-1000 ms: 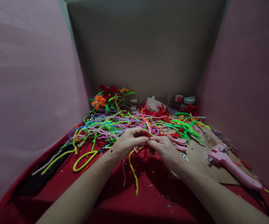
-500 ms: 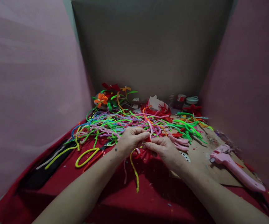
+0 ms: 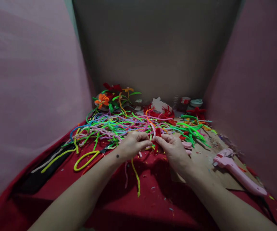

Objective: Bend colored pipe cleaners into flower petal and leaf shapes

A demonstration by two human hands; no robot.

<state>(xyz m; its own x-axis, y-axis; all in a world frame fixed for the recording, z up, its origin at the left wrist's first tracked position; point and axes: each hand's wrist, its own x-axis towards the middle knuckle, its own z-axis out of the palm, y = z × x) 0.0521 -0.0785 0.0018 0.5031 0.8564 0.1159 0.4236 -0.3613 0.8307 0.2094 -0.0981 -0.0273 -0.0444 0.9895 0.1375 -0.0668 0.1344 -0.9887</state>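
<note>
Lifting slightly over the last half second, both hands now meeting higher above the red-cloth-covered bench (image 3: 56,179), with the small fuzzy red pipe-cleaner piece (image 3: 157,132) standing up between them. Pinching it closed: left hand (image 3: 132,146) with fingertips curled onto the lower twist, right hand (image 3: 173,149) nipping the red top. Trailing below, a yellow pipe-cleaner strand (image 3: 136,176).

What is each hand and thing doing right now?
Left hand: pinching the red stem.
Right hand: pinching the red stem too.
Red stem: held up between both hands.
Yellow stem: dangling below the left hand.
Glue gun: lying flat.
Stem pile: tangled.
</note>
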